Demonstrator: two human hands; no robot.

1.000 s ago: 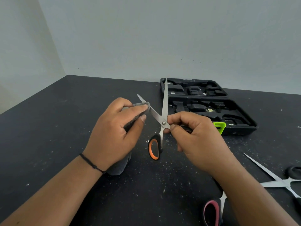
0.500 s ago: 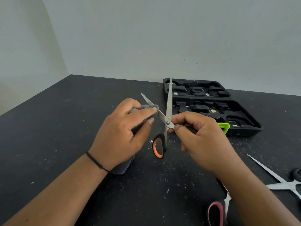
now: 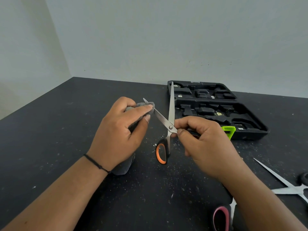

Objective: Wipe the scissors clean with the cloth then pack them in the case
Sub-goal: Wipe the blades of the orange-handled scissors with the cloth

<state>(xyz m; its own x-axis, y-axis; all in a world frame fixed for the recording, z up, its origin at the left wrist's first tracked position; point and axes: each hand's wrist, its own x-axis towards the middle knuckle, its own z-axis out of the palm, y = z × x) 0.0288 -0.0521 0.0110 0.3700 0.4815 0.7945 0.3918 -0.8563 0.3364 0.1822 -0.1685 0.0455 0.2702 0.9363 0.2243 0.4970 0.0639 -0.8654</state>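
Observation:
Orange-handled scissors (image 3: 170, 120) stand spread apart above the black table. My right hand (image 3: 205, 144) pinches them just beside the pivot and hides one handle; the other handle loop hangs down. My left hand (image 3: 120, 130) holds a grey cloth (image 3: 143, 105) folded round the left blade near its tip, and the cloth's tail hangs below my wrist. The right blade points up and away, over the corner of the open black case (image 3: 221, 114), which lies behind with moulded pockets and a green latch.
A pair of bare steel scissors (image 3: 286, 187) lies spread at the right edge of the table (image 3: 58, 130). Pink-handled scissors (image 3: 223, 215) lie near the bottom edge, partly under my right forearm. White crumbs speckle the tabletop.
My left hand has slid the cloth outward along the left blade toward its tip. My right hand and the scissors have stayed about where they were.

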